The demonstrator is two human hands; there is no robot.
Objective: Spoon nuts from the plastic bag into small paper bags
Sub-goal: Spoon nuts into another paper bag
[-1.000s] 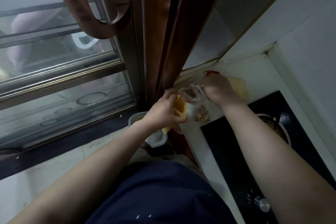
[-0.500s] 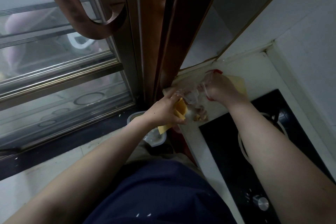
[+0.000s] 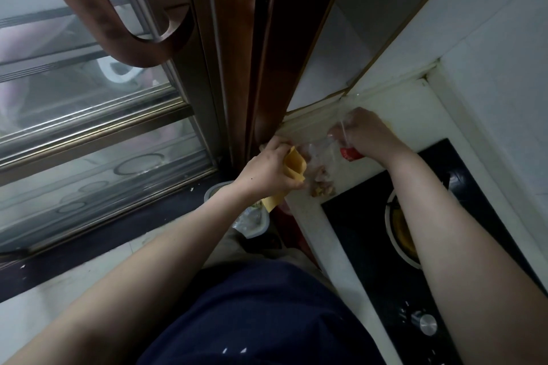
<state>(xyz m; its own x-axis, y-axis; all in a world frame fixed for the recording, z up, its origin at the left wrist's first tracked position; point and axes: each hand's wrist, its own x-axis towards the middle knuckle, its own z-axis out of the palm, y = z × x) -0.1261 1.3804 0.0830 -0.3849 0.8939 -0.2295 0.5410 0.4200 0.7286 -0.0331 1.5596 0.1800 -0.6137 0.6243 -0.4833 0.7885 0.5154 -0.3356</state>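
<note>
The right hand covers the mouth of the plastic bag, so no spoon can be made out. The left hand hides most of the paper bag. The nuts blur together. The right forearm hides much of the pan.

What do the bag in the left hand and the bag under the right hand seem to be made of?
Small bag: yellowish matte paper, opaque, holding creases. Bag with nuts: thin clear plastic, glossy and crumpled, nuts visible through it.
</note>
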